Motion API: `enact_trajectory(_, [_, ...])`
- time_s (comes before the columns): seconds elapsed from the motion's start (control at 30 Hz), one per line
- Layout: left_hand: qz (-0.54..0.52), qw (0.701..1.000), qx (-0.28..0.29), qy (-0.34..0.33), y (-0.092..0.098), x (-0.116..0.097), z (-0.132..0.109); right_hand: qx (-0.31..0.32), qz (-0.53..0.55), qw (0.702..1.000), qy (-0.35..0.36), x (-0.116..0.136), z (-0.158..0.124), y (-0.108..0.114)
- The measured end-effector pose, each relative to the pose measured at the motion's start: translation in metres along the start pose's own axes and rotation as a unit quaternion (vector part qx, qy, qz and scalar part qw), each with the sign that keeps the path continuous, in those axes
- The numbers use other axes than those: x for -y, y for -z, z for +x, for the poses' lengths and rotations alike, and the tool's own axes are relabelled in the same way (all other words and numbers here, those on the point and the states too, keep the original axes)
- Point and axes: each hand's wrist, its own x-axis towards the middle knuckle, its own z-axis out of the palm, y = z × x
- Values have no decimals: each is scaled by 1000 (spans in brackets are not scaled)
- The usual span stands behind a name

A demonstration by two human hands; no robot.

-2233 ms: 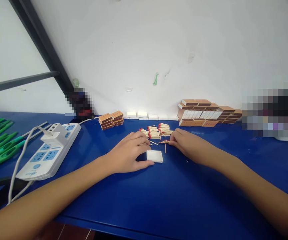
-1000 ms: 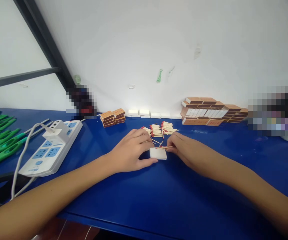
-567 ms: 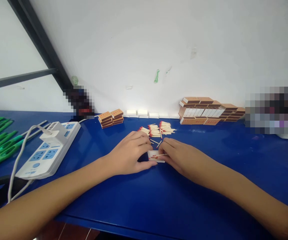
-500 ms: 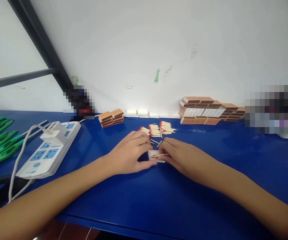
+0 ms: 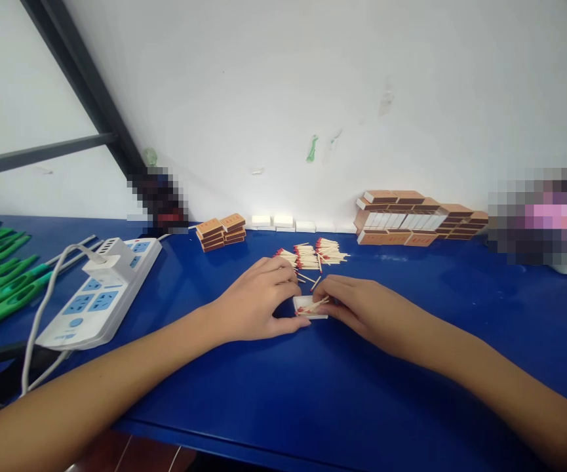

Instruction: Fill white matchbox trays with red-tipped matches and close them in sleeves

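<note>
A small white matchbox tray [image 5: 305, 301] lies on the blue table between my hands, with red-headed matches [image 5: 314, 306] in it, some slanting up over its right side. My left hand [image 5: 266, 301] grips the tray from the left, thumb along the near edge and fingers round the far side. At the right end, my right hand [image 5: 354, 303] has its fingers pinched on the matches; its fingertips are partly hidden. Just beyond the tray are heaps of loose matches [image 5: 330, 252], with a few stray matches [image 5: 315, 284] closer in.
Brown matchboxes stand stacked at the back left [image 5: 221, 232] and back right [image 5: 401, 237]. White trays [image 5: 283, 221] line the wall between them. To the left lie a white power strip [image 5: 97, 298] with a cable and green-handled tools [image 5: 12, 288]. Blurred items fill the right edge.
Matches in the tray now slant upward at the right side, where one lay flatter before. My right fingers have shifted slightly at the tray; my left hand keeps its grip. The view has shifted slightly.
</note>
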Motion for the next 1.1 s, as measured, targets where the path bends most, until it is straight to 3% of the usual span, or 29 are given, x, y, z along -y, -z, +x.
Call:
enact_trajectory(0.23, [1, 1000, -3, -1, -1, 0, -1, 0, -3, 1000, -27, -7, -1, 3])
enact_trajectory(0.57, [-2, 1000, 1, 0, 0, 1, -1, -29, 9, 999, -15, 2, 3, -5])
enact_trajectory(0.83, [2, 1000, -8, -6, -1, -1, -1, -26, 4, 999, -39, -3, -1, 6])
enact_trajectory(1.1, [-4, 1000, -12, -13, -1, 0, 0, -32, 27, 999, -6, -2, 3, -3])
